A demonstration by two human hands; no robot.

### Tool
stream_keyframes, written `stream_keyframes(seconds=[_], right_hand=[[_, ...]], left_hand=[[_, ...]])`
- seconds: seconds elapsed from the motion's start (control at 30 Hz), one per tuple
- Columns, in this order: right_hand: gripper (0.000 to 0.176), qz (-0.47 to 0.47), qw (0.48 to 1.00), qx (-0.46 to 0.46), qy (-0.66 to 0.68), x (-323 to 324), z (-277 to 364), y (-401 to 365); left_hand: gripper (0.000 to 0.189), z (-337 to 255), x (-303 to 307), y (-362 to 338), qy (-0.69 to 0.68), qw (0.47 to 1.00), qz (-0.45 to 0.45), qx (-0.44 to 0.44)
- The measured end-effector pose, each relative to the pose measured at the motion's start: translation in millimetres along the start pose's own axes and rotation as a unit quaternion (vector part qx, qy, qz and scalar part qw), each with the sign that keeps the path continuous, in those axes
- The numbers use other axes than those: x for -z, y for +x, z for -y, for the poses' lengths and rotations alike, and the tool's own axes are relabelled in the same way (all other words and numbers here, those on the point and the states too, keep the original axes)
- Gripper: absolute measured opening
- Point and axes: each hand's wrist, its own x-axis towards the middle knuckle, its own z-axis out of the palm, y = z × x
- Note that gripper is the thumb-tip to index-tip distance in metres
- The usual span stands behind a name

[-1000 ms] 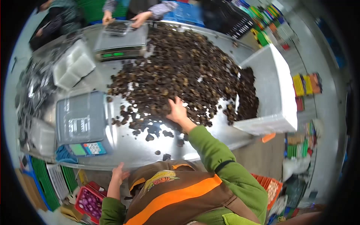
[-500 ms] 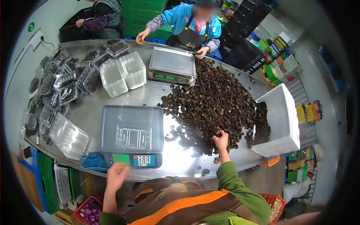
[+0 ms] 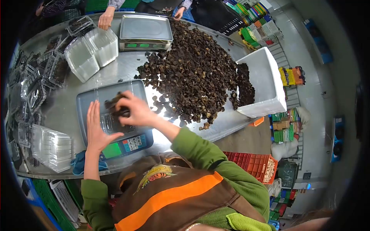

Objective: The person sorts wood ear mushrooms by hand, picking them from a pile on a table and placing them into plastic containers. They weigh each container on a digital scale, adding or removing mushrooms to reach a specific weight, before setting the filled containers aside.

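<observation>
My right hand (image 3: 135,109) grips a clump of dark wood ear mushrooms (image 3: 114,103) above a clear plastic clamshell box (image 3: 109,122). That box lies on the grey pan of a digital scale (image 3: 85,101), with its lid folded back. Flat and upright, with fingers stretched and thumb out, my left hand (image 3: 98,129) is at the left side of the box. The scale's keypad (image 3: 133,143) and green display (image 3: 111,150) show just below my hands. A broad heap of wood ear mushrooms (image 3: 192,73) spreads over the metal table to the right.
A white foam box (image 3: 266,82) lies tipped at the right, mushrooms spilling from it. Across the table are a second scale (image 3: 146,29) and a co-worker's hand (image 3: 106,18) at stacked clear boxes (image 3: 90,50). Filled clamshells (image 3: 36,90) crowd the left; a blue cloth (image 3: 79,163) lies by the edge.
My right hand has moved left from the heap to the scale, carrying mushrooms. My left hand has risen to the box. The co-worker's hand has reached the stacked boxes. My view has shifted.
</observation>
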Motion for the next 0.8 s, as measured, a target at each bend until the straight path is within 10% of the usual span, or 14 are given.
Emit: stream_keyframes(seconds=[0.13, 0.37, 0.8], right_hand=[[0.05, 0.168, 0.98, 0.025, -0.105, -29, 3, 6], [0.035, 0.055, 0.996, 0.046, 0.048, 15, -4, 8], [0.021, -0.19, 0.906, -0.353, 0.135, 62, -104, -165]], left_hand=[[0.123, 12, -24, -3, 0.0, 0.999, 0.044, 0.027], [0.099, 17, -39, -5, -0.01, 0.999, -0.018, 0.04], [0.049, 66, -9, -79, -0.212, 0.902, -0.224, 0.302]])
